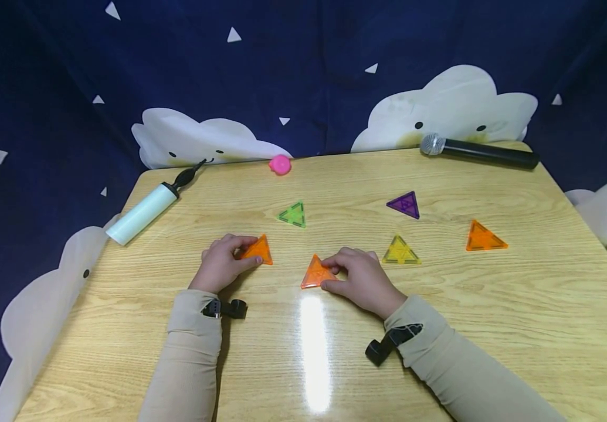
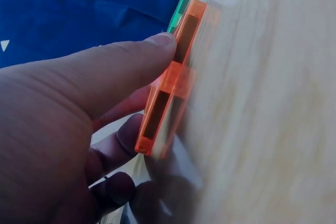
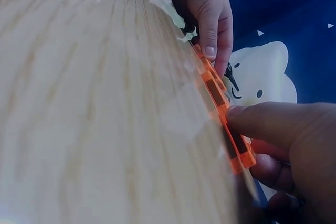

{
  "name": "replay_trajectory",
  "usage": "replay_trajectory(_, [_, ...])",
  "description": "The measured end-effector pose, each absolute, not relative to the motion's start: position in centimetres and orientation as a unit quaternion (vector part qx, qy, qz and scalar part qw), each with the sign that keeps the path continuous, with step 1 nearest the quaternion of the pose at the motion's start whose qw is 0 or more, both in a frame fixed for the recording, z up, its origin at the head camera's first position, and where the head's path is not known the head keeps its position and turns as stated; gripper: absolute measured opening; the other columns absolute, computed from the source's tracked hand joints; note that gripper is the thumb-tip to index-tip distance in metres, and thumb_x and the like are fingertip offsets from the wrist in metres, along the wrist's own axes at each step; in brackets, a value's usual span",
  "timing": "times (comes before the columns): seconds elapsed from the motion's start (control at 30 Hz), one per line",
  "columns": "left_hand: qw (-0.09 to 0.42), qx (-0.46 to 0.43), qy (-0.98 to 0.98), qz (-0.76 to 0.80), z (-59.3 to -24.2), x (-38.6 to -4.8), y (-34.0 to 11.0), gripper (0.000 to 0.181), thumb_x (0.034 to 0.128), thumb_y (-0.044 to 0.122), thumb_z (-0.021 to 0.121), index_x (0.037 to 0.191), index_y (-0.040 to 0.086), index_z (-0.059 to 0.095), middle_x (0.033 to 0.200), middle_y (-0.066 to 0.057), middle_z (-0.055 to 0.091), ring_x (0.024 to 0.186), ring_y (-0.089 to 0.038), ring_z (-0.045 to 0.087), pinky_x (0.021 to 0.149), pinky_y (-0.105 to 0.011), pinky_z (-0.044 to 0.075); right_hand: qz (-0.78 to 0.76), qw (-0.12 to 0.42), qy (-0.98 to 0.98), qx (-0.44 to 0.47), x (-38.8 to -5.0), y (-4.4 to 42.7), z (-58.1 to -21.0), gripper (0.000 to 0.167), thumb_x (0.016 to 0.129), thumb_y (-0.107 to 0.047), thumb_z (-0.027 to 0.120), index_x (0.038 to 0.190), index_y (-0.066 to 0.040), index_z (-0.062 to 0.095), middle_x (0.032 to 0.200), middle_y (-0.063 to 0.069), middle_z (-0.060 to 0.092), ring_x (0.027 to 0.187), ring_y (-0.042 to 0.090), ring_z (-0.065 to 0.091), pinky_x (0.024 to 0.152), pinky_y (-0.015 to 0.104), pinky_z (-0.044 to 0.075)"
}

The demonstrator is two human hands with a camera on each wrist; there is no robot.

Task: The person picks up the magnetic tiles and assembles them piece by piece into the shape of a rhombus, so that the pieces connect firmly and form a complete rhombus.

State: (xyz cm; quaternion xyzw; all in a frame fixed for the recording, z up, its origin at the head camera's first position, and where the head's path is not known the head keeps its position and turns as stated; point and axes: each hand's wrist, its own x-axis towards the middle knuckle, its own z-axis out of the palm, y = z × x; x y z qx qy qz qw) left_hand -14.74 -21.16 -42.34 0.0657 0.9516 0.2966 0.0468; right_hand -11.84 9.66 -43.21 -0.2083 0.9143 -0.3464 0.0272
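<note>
On the wooden table, my left hand [image 1: 222,263] pinches an orange translucent triangular magnetic tile [image 1: 263,249] between thumb and fingers. My right hand [image 1: 362,278] pinches a second orange triangular tile [image 1: 314,273] by its right side, a short gap away from the first. In the left wrist view the thumb presses the edge of the left orange tile [image 2: 164,90], which lies close to the tabletop. The right wrist view has the thumb and fingers at the near end of the right orange tile [image 3: 237,139], with the left hand [image 3: 206,11] beyond.
A green triangle tile [image 1: 294,214], a purple one [image 1: 406,205], a yellow one [image 1: 400,251] and another orange one [image 1: 484,237] lie around the hands. Along the back are a hand pump [image 1: 145,214], a pink round object [image 1: 280,164] and a microphone [image 1: 480,152].
</note>
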Motion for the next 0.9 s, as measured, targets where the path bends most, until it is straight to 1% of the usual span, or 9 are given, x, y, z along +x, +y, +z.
replay_trajectory(0.4, [0.046,0.07,0.95,0.3,-42.52,-14.71,-21.17,0.049,0.0861,0.034,0.081,0.131,0.017,0.068,0.111,-0.004,0.065,0.098,-0.028,0.053,0.084,-0.048,0.026,-0.353,0.018,0.915,-0.195,-11.65,9.47,-43.28,0.035,0.079,-0.035,0.086,0.108,-0.018,0.075,0.083,-0.01,0.056,0.083,0.012,0.053,0.082,0.038,0.028])
replay_trajectory(0.77, [0.052,0.089,0.948,0.302,-42.54,-14.53,-20.62,0.05,0.0855,0.034,0.081,0.131,0.017,0.068,0.109,-0.003,0.065,0.094,-0.026,0.05,0.086,-0.05,0.027,-0.353,0.022,0.915,-0.194,-11.66,9.43,-43.26,0.035,0.079,-0.035,0.085,0.108,-0.018,0.075,0.083,-0.01,0.057,0.083,0.013,0.052,0.082,0.038,0.028])
replay_trajectory(0.9, [0.05,0.097,0.947,0.303,-42.53,-14.43,-20.42,0.05,0.0857,0.034,0.081,0.131,0.017,0.068,0.108,-0.002,0.064,0.095,-0.026,0.05,0.086,-0.049,0.027,-0.354,0.022,0.915,-0.195,-11.65,9.43,-43.26,0.035,0.079,-0.035,0.085,0.108,-0.018,0.075,0.083,-0.009,0.057,0.084,0.013,0.053,0.082,0.038,0.028])
